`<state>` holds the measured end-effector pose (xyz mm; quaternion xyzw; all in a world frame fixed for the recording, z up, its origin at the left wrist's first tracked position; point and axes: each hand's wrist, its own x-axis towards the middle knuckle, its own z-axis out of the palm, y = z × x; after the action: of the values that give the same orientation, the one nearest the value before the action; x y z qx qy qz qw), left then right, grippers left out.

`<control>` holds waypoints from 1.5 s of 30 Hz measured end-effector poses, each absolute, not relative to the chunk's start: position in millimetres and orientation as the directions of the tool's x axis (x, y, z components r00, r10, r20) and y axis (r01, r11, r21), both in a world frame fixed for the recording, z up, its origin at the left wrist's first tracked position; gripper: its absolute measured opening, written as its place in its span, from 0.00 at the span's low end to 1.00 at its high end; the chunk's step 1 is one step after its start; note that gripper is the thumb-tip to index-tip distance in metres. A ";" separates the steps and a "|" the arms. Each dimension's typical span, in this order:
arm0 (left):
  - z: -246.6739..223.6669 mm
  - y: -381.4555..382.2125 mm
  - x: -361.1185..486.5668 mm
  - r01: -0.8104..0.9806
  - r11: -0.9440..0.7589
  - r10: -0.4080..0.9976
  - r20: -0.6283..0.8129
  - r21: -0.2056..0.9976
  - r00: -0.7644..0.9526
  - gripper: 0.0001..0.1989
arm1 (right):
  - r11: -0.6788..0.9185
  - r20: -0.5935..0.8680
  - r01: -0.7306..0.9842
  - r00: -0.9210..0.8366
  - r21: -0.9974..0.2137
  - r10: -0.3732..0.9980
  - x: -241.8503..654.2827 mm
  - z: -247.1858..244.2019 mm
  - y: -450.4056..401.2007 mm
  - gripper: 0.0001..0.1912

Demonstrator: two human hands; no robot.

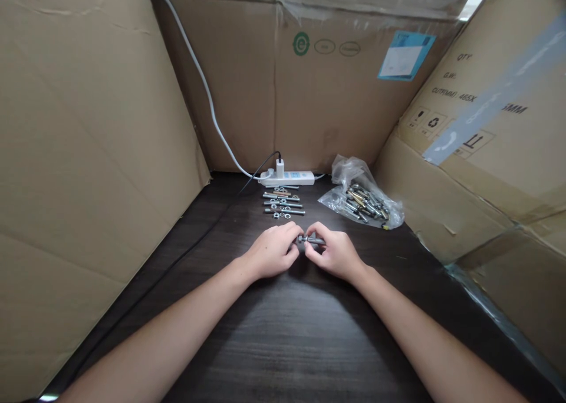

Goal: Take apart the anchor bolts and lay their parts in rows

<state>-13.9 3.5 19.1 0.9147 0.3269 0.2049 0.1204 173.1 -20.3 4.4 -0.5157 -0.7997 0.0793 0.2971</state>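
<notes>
Head view, nearest first: two bare forearms (177, 326) reach forward over one dark wood-grain table (283, 332). Their two hands meet at the middle, just above the tabletop. Between them, lying level, is one grey metal bolt with a thicker collared end (316, 240). The left hand (274, 249) pinches the collared end; the right hand (336, 252) has thumb and finger closed around the shank.

The step in hand looks like fitting or loosening a small part on that bolt; which of the two cannot be told. The next move seems to call for one hand holding steady while the other's fingertips turn or slide the part.

Just beyond lie slim silvery metal rods (287, 212) in rows, about four or five, among small silvery nuts and ring washers (276, 216), too tiny for a sure count. To their right sits one clear plastic bag (338, 197) holding a heap of silver and brass-coloured bolts (367, 203), too tangled to count.

Farther back: one white plastic power strip (298, 177), one white block plug (280, 168), one black cable (186, 245) and one white cable (206, 87). Brown cardboard walls (234, 66) enclose three sides.
</notes>
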 end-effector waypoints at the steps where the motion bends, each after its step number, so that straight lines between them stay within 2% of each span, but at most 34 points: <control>1: 18.4 4.0 -14.0 0.551 -0.759 0.645 0.285 0.347 0.709 0.07 | 0.460 0.391 0.776 -0.298 -0.432 0.871 172.8 4.3 -20.6 0.08; 7: 18.3 4.4 -13.8 0.555 -0.757 0.647 0.277 0.345 0.710 0.07 | 0.463 0.384 0.770 -0.305 -0.439 0.872 172.3 4.1 -20.8 0.08; 12: 21.2 2.2 -14.3 0.535 -0.731 0.674 0.331 0.423 0.660 0.15 | 0.446 0.391 0.772 -0.277 -0.453 0.878 174.1 4.2 -19.3 0.08; 17: 21.4 1.8 -15.8 0.501 -0.738 0.669 0.388 0.452 0.634 0.11 | 0.432 0.384 0.777 -0.266 -0.458 0.884 175.2 4.3 -18.7 0.08; 27: 21.4 0.9 -15.4 0.495 -0.753 0.654 0.413 0.434 0.634 0.12 | 0.426 0.390 0.783 -0.256 -0.453 0.885 175.2 5.6 -18.6 0.08; 36: 17.4 1.6 -11.6 0.524 -0.783 0.614 0.283 0.335 0.736 0.06 | 0.440 0.383 0.778 -0.279 -0.447 0.881 174.4 1.6 -17.0 0.03; 41: 17.0 0.8 -11.1 0.537 -0.785 0.612 0.256 0.308 0.748 0.06 | 0.452 0.329 0.704 -0.316 -0.547 0.890 175.3 3.8 -15.8 0.06; 45: 15.6 2.7 -12.1 0.559 -0.768 0.634 0.243 0.312 0.734 0.07 | 0.445 0.346 0.706 -0.292 -0.550 0.891 177.7 3.6 -15.6 0.09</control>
<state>-12.1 2.7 15.6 0.9248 0.3225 0.1697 0.1093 177.7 -15.6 3.6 -0.5055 -0.7902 0.1476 0.3134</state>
